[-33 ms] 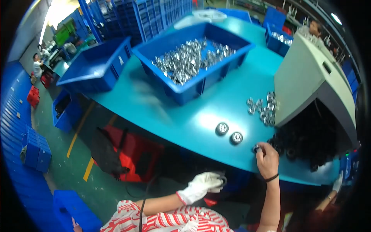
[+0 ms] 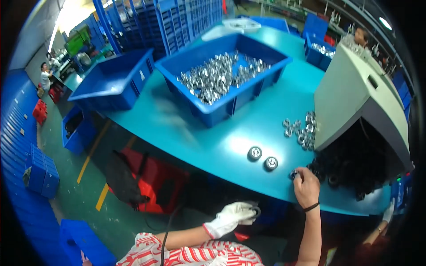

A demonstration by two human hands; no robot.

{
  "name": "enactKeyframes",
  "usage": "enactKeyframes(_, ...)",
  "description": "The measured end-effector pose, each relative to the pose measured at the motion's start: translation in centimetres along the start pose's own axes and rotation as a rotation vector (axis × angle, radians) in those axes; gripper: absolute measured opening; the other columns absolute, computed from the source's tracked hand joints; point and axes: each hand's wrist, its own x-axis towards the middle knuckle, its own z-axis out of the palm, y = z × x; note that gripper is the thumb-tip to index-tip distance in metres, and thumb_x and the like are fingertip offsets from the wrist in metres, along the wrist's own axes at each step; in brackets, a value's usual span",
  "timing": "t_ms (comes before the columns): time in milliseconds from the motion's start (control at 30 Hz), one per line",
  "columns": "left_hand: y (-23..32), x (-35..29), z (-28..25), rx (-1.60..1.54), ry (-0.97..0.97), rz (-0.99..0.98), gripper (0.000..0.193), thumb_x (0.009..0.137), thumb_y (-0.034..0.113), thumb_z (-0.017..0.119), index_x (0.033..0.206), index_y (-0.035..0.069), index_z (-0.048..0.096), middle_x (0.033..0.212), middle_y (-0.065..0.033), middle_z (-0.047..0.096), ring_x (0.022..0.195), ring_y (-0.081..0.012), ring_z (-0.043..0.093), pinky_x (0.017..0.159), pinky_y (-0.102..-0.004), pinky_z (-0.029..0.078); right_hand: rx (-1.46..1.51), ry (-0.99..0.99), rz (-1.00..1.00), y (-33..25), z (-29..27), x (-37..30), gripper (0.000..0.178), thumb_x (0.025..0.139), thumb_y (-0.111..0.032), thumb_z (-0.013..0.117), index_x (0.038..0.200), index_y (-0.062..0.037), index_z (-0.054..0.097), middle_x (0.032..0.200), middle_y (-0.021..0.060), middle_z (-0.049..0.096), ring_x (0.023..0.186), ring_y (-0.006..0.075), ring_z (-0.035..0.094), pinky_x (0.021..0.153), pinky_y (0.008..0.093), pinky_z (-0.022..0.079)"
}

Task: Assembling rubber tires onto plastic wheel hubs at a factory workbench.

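My left hand (image 2: 233,216), in a white glove, is off the table's front edge with its fingers closed on a dark ring (image 2: 256,211). My bare right hand (image 2: 307,185), with a black band at the wrist, pinches a small shiny metal part (image 2: 293,174) at the table's front. To the left of that hand stand two round pieces, a black-rimmed wheel (image 2: 254,153) and a second wheel (image 2: 271,163), both with silvery centres. Several loose chrome parts (image 2: 304,131) lie farther back, beside a beige housing.
A blue bin (image 2: 208,116) of shiny metal parts stands on the teal table (image 2: 199,148). The beige housing (image 2: 339,93) rises at right, dark rings (image 2: 355,168) heaped under it. Another blue bin (image 2: 104,95) is at left. A red stool (image 2: 159,181) stands below; a co-worker's gloved hand (image 2: 388,211) is far right.
The table and bins appear slightly lower in the picture. Both hands keep nearly the same pose and hold the same things.
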Motion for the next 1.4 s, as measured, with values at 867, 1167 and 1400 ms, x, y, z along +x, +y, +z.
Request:
enactKeyframes(867, 2.6, -0.6, 2.4, 0.129, 0.049, 0.151, 0.038, 0.086, 0.011, 0.062, 0.121, 0.000, 0.052, 0.100, -0.0095, 0.063, 0.087, -0.0251, 0.065, 0.076, -0.0351, 0.057, -0.080, 0.005, -0.170, -1.1, 0.0, 1.7, 0.020, 0.078, -0.014, 0.065, 0.095, -0.0038, 0.060, 0.091, 0.0126, 0.057, 0.085, 0.0316, 0.058, 0.071, 0.0406, 0.048)
enactKeyframes(1167, 0.7, 0.4, 2.6, 0.039, -0.013, 0.052, 0.044, 0.088, 0.011, 0.061, 0.125, -0.005, 0.045, 0.106, -0.0116, 0.061, 0.091, -0.0195, 0.064, 0.078, -0.0301, 0.056, 0.595, -0.114, 0.091, -1.7, 1.6, -10.6, 0.033, 0.072, -0.005, 0.073, 0.102, -0.0016, 0.062, 0.096, 0.0101, 0.062, 0.080, 0.0192, 0.060, 0.062, 0.0261, 0.048)
enactKeyframes(1400, -0.5, 0.1, 2.8, 0.037, -0.065, 0.040, 0.035, 0.093, 0.009, 0.052, 0.124, -0.005, 0.047, 0.111, -0.0134, 0.059, 0.097, -0.0184, 0.062, 0.082, -0.0305, 0.054, 0.489, -0.040, 0.041, -0.9, 3.0, -12.7, 0.033, 0.069, -0.006, 0.075, 0.100, -0.0023, 0.064, 0.093, 0.0122, 0.062, 0.084, 0.0268, 0.060, 0.071, 0.0323, 0.050)
